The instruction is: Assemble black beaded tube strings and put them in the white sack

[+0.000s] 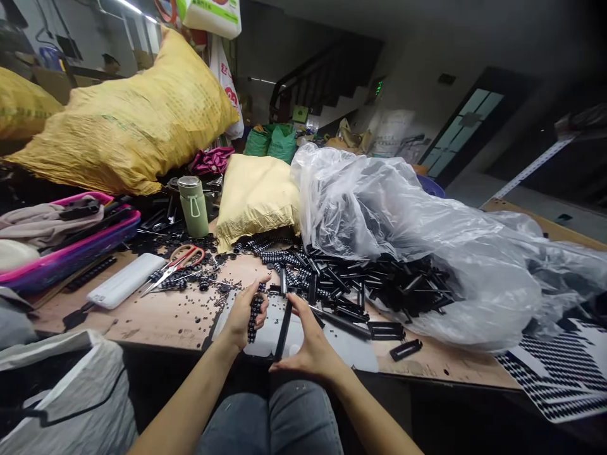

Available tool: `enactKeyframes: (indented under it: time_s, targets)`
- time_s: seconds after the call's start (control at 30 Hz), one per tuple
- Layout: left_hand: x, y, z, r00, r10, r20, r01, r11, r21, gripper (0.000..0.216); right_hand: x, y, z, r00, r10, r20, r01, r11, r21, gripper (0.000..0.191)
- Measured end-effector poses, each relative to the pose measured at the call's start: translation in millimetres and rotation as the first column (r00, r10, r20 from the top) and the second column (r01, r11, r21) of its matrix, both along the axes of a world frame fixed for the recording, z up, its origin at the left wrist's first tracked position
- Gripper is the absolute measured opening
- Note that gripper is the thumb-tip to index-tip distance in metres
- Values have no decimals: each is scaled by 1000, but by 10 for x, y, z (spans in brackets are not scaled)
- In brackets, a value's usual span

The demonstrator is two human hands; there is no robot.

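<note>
My left hand [244,311] is closed around a black strip dotted with small white squares [255,316], held upright above the front of the table. To its right, my right hand [313,341] spans a long narrow black plastic piece [283,332], with the thumb at its lower end and the fingertips at its upper end. Beneath both hands lies a whitish flat sheet [351,351]. Just beyond them are more dotted black strips [289,259] and a heap of black plastic pieces [412,284]. A loose black piece [406,350] rests near the front edge.
Left of my hands lie red-handled scissors [177,265], a white oblong object [126,281] and scattered small black rings. A green flask [193,207], a pink-rimmed basket [114,222] and yellow sacks [258,196] stand behind. Clear plastic bags [379,196] cover the right side.
</note>
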State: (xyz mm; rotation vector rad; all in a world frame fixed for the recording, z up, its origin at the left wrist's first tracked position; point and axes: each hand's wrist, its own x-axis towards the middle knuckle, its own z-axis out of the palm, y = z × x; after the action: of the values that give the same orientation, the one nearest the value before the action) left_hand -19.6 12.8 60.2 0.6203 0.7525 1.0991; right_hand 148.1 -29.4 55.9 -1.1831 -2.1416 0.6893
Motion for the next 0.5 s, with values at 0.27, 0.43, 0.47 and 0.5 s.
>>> enactKeyframes:
  time_s: [0.27, 0.43, 0.47, 0.5]
  targets:
    - [170, -124, 49, 994, 70, -86, -83, 984, -156, 25, -203, 168, 168, 985, 162, -56, -159, 986, 50, 111]
    - [193, -138, 75, 989, 17, -147, -40, 987, -156, 22, -215, 141, 54, 980, 136, -145, -140, 990, -18, 106]
    - [193, -133, 71, 986, 1, -165, -29, 986, -166, 22, -227, 130, 32, 980, 118, -161, -125, 991, -36, 104]
    - [192, -124, 61, 983, -12, -183, -21, 984, -177, 22, -244, 119, 9, 980, 99, -171, -109, 993, -51, 103]
